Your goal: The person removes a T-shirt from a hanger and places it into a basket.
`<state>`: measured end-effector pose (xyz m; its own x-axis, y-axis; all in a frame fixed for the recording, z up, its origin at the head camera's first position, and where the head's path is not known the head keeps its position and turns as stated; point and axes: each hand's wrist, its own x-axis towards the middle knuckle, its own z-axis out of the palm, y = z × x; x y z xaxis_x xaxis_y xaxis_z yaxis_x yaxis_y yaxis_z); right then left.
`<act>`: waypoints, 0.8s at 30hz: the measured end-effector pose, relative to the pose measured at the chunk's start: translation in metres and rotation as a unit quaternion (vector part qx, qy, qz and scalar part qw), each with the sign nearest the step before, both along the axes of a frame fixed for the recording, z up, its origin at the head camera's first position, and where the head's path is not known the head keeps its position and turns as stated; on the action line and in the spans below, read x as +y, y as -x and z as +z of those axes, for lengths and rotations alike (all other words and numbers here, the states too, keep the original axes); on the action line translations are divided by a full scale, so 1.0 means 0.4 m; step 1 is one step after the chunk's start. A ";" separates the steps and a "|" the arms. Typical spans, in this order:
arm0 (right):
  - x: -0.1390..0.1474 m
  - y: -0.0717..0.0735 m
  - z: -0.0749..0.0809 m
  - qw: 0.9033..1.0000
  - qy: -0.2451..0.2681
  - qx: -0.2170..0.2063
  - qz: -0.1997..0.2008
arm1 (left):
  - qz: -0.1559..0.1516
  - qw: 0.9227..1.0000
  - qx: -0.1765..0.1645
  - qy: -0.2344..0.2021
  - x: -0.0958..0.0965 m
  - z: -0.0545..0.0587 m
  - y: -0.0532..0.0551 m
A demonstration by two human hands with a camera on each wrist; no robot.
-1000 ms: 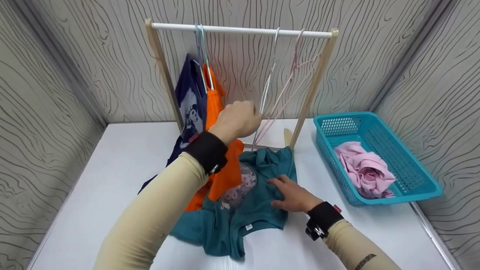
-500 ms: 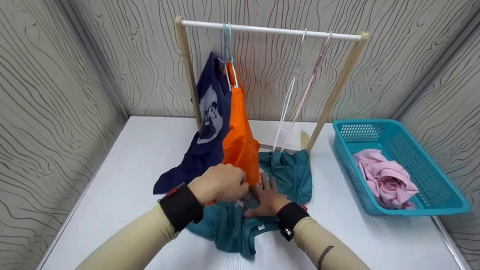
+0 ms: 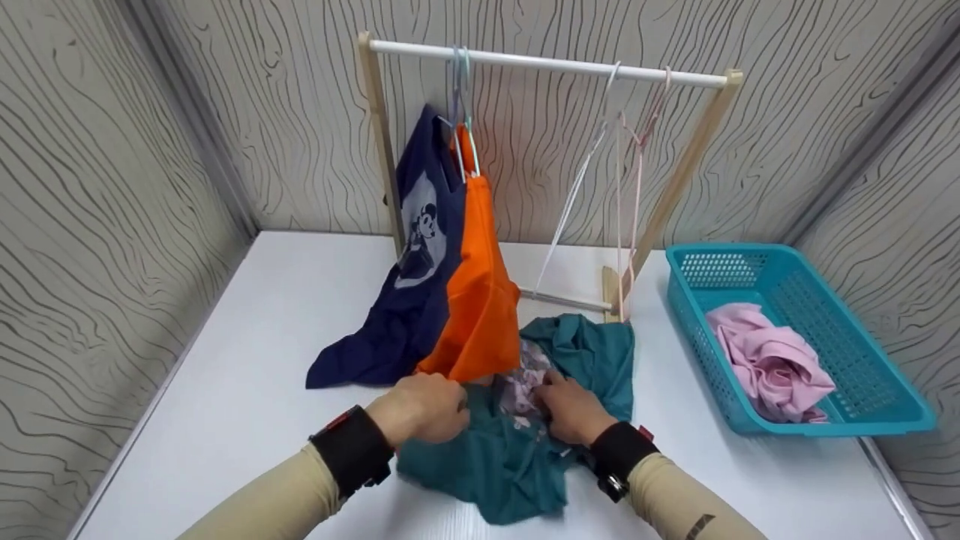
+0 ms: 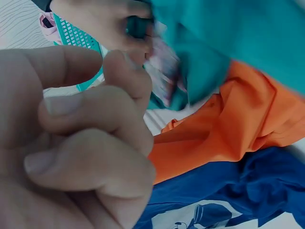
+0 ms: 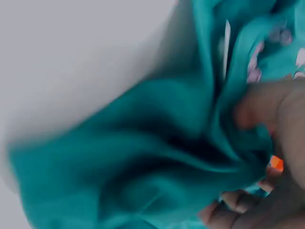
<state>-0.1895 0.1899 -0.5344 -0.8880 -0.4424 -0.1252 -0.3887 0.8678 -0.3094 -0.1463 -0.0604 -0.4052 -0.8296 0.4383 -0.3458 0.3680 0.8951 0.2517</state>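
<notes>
Head view: my right fingers [image 3: 553,380] pinch the green shirt [image 3: 510,469], likely to steady it; at nine o'clock, left fingers [image 3: 450,411] curl, hold unclear.

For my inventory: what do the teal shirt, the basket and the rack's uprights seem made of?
Teal shirt: soft, matte fabric, bunching in loose folds; fibre unclear. Basket: probably moulded plastic, smooth-looking, with regular perforations. Rack's uprights: likely wood, pale tan, matte.
</notes>
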 end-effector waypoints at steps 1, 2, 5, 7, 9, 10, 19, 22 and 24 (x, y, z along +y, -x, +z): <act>0.017 -0.001 -0.001 1.000 0.002 -0.001 -0.004 | -0.004 1.000 0.001 -0.004 -0.002 -0.004 -0.001; 0.035 -0.002 -0.003 1.000 -0.002 0.001 -0.011 | -0.008 1.000 0.002 -0.008 -0.005 -0.007 -0.002; 0.084 -0.002 -0.005 0.999 -0.033 0.017 -0.038 | -0.007 1.000 -0.005 -0.022 -0.012 -0.018 -0.008; 0.108 0.002 -0.001 0.997 -0.046 0.021 -0.055 | -0.002 1.000 -0.014 -0.024 -0.017 -0.025 -0.012; 0.120 0.007 0.007 0.997 -0.035 0.000 -0.063 | 0.001 1.000 -0.022 -0.022 -0.021 -0.032 -0.015; 0.122 0.009 0.012 0.997 -0.022 -0.022 -0.066 | 0.000 0.999 -0.026 -0.021 -0.022 -0.035 -0.015; 0.083 -0.028 0.030 0.982 -0.073 -0.166 -0.048 | -0.006 0.999 -0.025 -0.022 -0.025 -0.054 -0.004; 0.074 -0.038 0.028 0.987 -0.073 -0.139 -0.028 | 0.007 0.999 -0.029 -0.023 -0.029 -0.055 0.005; 0.073 -0.043 0.024 0.992 -0.047 -0.118 -0.007 | 0.016 0.999 -0.036 -0.026 -0.030 -0.057 0.011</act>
